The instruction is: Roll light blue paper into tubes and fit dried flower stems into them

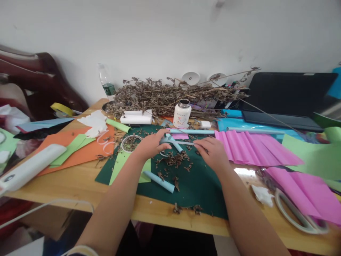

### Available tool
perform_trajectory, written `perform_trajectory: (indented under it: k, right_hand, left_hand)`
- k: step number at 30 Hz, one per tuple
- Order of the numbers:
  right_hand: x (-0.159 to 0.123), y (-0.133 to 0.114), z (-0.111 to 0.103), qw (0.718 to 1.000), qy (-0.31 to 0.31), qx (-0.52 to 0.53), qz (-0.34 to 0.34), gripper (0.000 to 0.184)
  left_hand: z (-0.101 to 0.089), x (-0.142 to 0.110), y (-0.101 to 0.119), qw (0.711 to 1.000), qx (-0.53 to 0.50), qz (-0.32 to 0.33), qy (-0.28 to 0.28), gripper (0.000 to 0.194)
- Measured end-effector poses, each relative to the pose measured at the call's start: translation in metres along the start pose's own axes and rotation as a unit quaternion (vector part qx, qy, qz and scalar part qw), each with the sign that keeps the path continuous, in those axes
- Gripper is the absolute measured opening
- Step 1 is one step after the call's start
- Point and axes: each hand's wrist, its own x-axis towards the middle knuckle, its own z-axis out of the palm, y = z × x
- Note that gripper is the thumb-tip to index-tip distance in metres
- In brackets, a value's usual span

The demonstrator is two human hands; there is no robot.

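Observation:
My left hand (153, 145) is closed, thumb and fingers pinching one end of a thin pale strip (183, 143). At the strip's other end, the fingertips of my right hand (211, 151) are pressed together on it. Whether the strip is tape or paper I cannot tell. Just below it, a light blue paper roll (175, 145) slants down over the dark green mat (197, 188). Another blue paper roll (160, 182) lies nearer me, and a long blue tube (191, 131) lies behind the hands. Crumbled dry leaves (174, 159) are scattered between my forearms.
A white bottle (182, 114) stands behind my hands, before a heap of dried stalks (160, 94). Pink crepe paper (250, 147) and a laptop (287, 103) are on the right. Orange paper (82, 153) and a white glue gun-like device (34, 169) lie left. A tape roll (130, 144) rests on the mat.

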Motion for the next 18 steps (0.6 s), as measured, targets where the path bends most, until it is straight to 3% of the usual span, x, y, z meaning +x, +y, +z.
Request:
perform_trajectory:
  k: [8, 18]
  right_hand:
    - [-0.001, -0.001, -0.003, 0.998, -0.015, -0.058, -0.034, 0.022]
    - [-0.003, 0.007, 0.000, 0.993, -0.023, -0.095, -0.059, 0.023]
  left_hand:
    - [0.005, 0.007, 0.004, 0.985, 0.161, -0.005, -0.061, 0.037]
    - [0.013, 0.012, 0.002, 0.977, 0.136, -0.038, -0.158, 0.034]
